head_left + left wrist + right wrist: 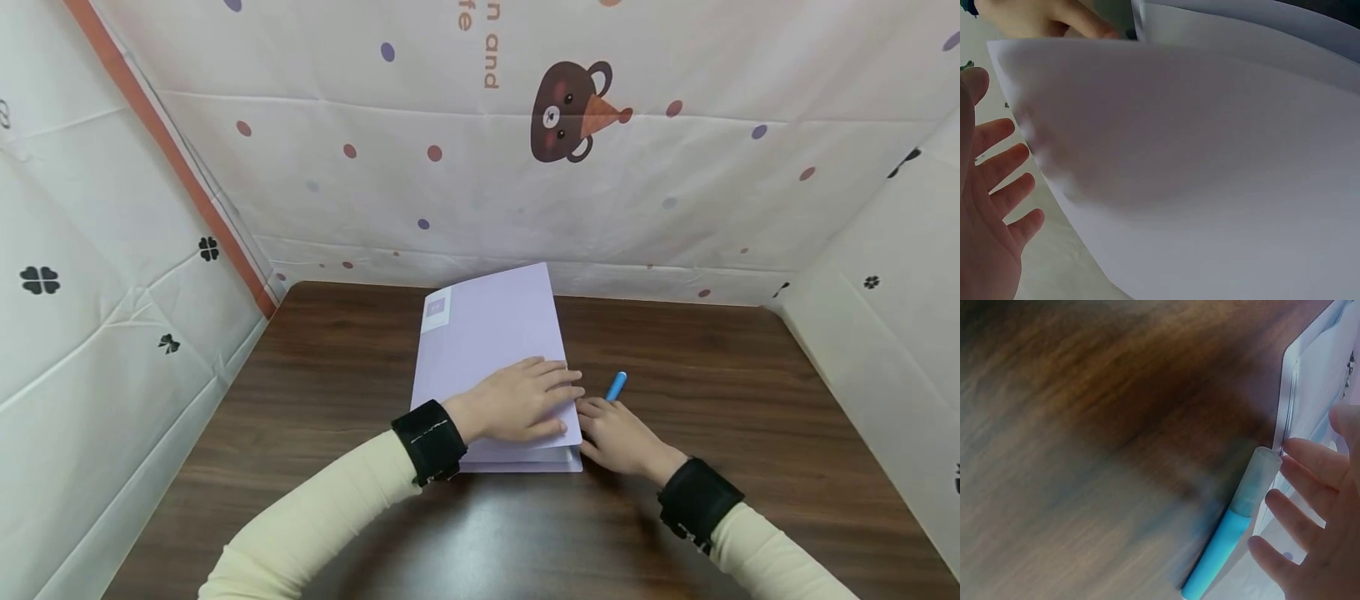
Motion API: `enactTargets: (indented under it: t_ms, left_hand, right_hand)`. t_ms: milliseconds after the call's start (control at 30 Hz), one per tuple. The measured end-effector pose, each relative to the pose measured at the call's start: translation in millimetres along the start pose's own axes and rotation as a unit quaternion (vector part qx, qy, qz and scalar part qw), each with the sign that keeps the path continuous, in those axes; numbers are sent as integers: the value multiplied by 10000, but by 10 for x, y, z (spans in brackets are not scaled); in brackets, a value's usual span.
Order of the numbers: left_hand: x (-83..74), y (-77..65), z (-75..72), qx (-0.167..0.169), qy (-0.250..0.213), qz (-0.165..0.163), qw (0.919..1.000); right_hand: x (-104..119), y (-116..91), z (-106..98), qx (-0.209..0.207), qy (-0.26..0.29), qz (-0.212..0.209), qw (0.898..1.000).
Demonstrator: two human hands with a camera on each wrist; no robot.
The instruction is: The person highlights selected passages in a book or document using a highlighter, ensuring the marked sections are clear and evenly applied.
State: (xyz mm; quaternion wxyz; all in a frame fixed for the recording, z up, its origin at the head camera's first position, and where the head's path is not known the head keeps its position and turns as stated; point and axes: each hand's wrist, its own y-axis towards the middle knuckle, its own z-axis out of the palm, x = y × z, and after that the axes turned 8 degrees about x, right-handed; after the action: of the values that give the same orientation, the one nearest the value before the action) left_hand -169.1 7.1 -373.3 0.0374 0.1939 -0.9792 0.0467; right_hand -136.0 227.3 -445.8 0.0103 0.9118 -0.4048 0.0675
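Observation:
A lavender folder [487, 342] lies on the table with its cover slightly raised at the near end. My left hand [517, 400] rests on the cover, its fingers reaching over the right edge. In the left wrist view, the left hand [991, 206] has its fingers extended along the edge of the pale cover [1197, 169]. Beside the folder's right edge is my right hand [618, 437], next to a blue marker [616, 387]. The right wrist view has the right hand's loosely bent fingers [1297, 519] at the folder's edge and near the marker's translucent cap [1257, 481].
The dark wooden table [712, 367] has a patterned white cloth [420, 183] hanging behind it, with more cloth along the left and right sides. A white label [436, 309] sits at the folder's far left corner.

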Motion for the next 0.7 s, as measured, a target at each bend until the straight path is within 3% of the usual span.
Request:
enactTargets:
  t_ms: [400,700]
  left_hand:
    - [-54,-3,-16,108,105,31,9999]
    - [-43,-82,-113,-216,90,87,9997]
  right_hand:
    - [31,22,18,192,96,75,9997]
    - [41,30,41,3,-272,-42,9996]
